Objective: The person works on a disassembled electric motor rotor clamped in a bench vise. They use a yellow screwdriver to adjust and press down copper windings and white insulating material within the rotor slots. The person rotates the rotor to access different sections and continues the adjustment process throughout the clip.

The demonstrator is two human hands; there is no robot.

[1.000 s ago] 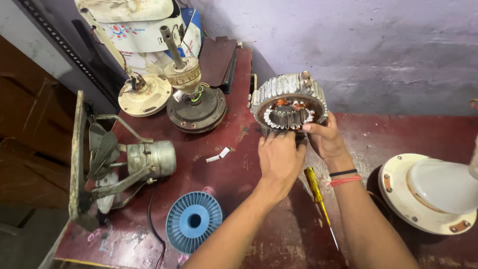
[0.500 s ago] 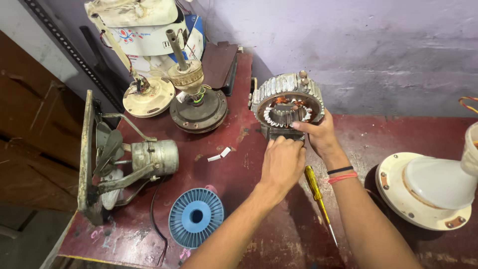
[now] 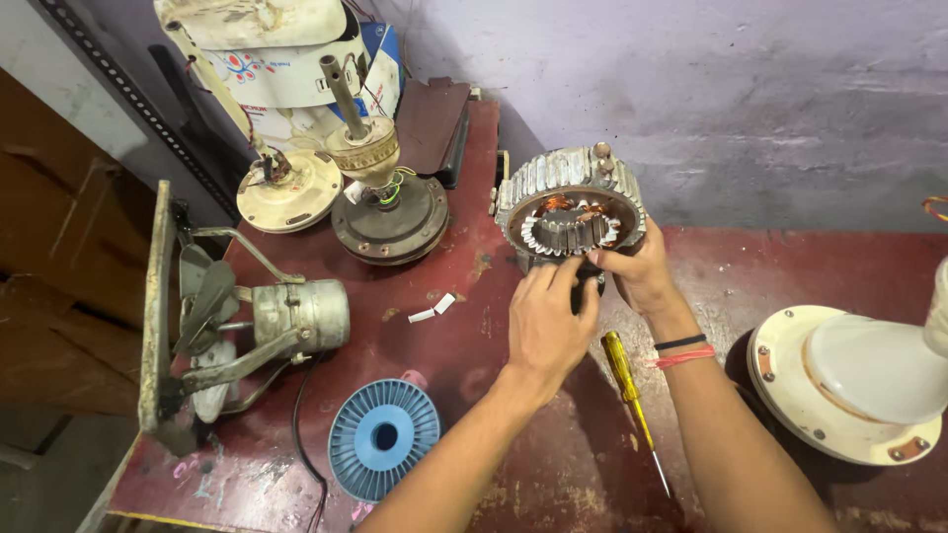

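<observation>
Both hands on a ribbed grey motor stator (image 3: 571, 202) with copper windings, tilted up on its edge near the back edge of the dark red worktop (image 3: 464, 326), about mid-width, close to the wall; left hand (image 3: 545, 321) at the stator's lower rim, fingers curled narrow against the underside, what they pinch hidden; right hand (image 3: 644, 268) gripping the lower right rim, thumb on the front face, black and red bands on that wrist; yellow-handled screwdriver (image 3: 626, 373) flat on the worktop between the two forearms, tip toward the front edge; blue plastic spool (image 3: 383, 438) lying near the front edge, left of the left forearm; small table-fan motor with grey blades and a guard frame (image 3: 237, 321) on its side at the left edge; dark round motor base with cream housing and upright shaft (image 3: 385, 202) toward the back left corner, cream fan cover (image 3: 288, 190) just beside it; bits of white paper (image 3: 433, 308) between that base and the left hand; cream ceiling-fan housing (image 3: 849, 380) at the right edge, well apart from the stator.
</observation>
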